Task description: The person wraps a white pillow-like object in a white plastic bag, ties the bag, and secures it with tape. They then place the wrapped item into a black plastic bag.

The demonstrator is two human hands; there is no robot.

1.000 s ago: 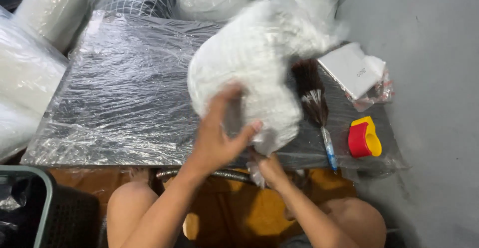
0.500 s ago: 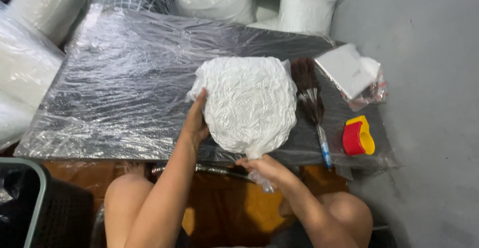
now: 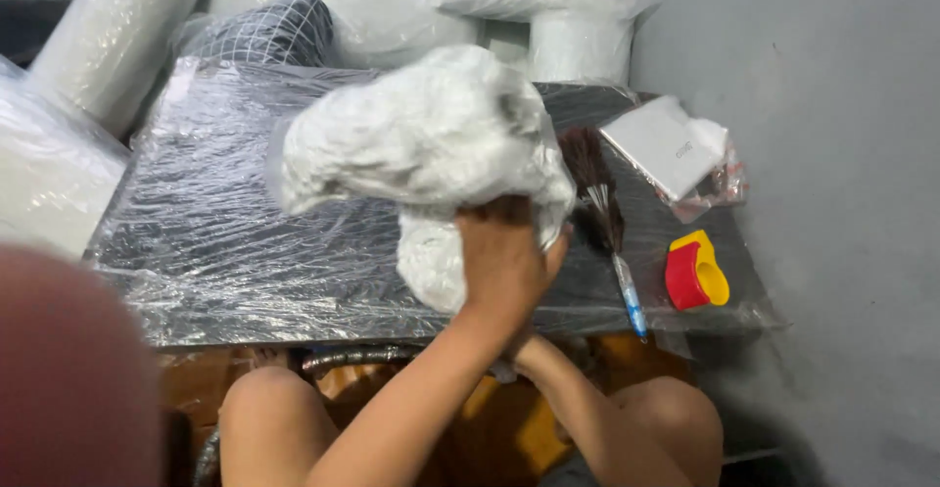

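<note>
The white crumpled bundle [image 3: 421, 149], soft padding or cloth inside a thin plastic bag, is lifted off the table [image 3: 196, 252] and hangs just above and ahead of your left hand [image 3: 501, 270], which is clenched into the lower folds of it, fingers buried in the material. Most of the mass billows up and away to the left of that hand, so it sags around your grip rather than holding a shape. It looks light, limp and easily squashed, and the plastic skin is likely slick, so a handful gathered deep into the folds, as you have it, should hold better than a pinch at the edge. Your right hand is hidden beneath the left forearm and the table's near edge; only the right forearm [image 3: 568, 389] shows, so you cannot tell whether that hand is grasping anything. Just to the right of your left hand lies a dark-bristled brush [image 3: 602, 198] with a blue handle, pointing back toward you. Farther right sits a red and yellow tape dispenser [image 3: 693, 272], and beyond it, up and right, a flat white box [image 3: 661, 144] resting on crumpled clear wrap. The table itself is covered in wrinkled transparent film. Past it stand large wrapped white rolls [image 3: 117, 46].
</note>
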